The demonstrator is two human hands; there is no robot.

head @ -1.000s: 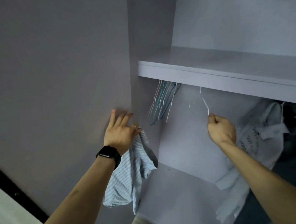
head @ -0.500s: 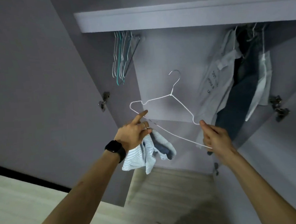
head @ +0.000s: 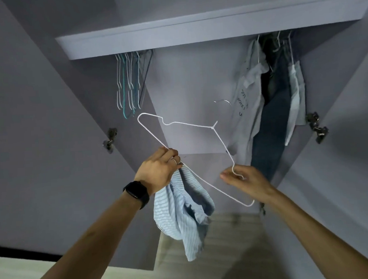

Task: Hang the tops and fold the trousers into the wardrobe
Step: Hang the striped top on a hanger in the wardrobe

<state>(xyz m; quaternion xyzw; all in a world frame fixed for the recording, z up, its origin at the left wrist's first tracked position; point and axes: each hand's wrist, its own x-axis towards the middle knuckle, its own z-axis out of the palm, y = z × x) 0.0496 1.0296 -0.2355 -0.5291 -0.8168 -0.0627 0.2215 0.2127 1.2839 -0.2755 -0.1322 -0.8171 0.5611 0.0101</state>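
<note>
Up close, the left hand [head: 159, 170] is curled round two things at once: a bunched pale-blue striped top [head: 178, 210], which hangs down below the fist, and the bottom bar of a white wire hanger [head: 212, 127]. The right hand [head: 249, 180] pinches the hanger's other shoulder near its notch, thumb and fingers closed on the wire. The hanger is thus held tilted between both hands in front of the open wardrobe [head: 188, 91], its hook pointing toward the back panel. A black watch [head: 136, 193] sits on the left wrist. Farther in, under the shelf [head: 193, 32], a bunch of empty hangers [head: 128, 84] hangs at the left — white and teal wire — while at the right a pale grey top [head: 249, 105], a dark denim garment [head: 272, 123] and a light top [head: 297, 93] hang close together.
</note>
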